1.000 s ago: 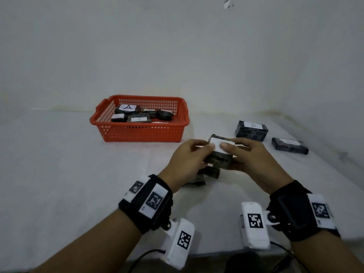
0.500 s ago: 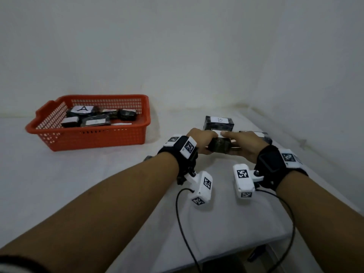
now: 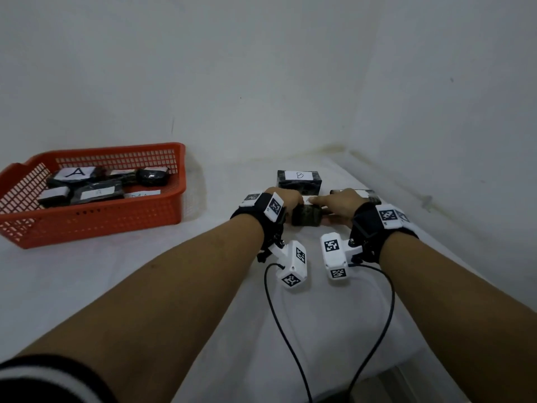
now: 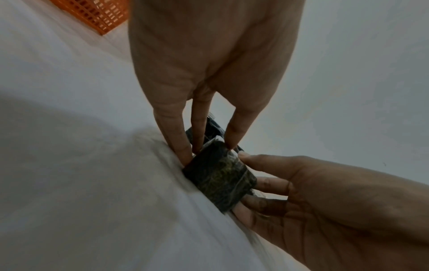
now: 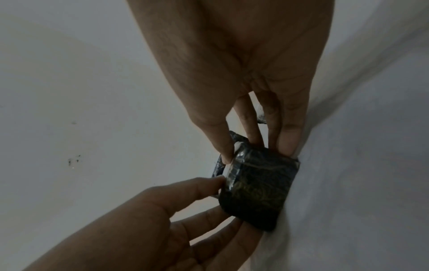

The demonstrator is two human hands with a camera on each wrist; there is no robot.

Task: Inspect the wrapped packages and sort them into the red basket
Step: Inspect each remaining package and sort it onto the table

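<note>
Sitting further toward the left edge of the head view than half a second ago, the red basket (image 3: 122,210) holds several dark wrapped packages with white labels, one marked A, while the hands stay low on the white cloth (image 3: 87,286) at centre frame. Left hand (image 3: 286,199) and right hand (image 3: 338,203) both still pinch the dark wrapped package (image 3: 306,215) between thumb and fingers, its glossy black wrap showing a faint mottled pattern and resting against the cloth. Behind it, toward the upper right, lies a package labelled B (image 3: 299,180), with another dark package (image 3: 369,194) just right of the hands.
</note>
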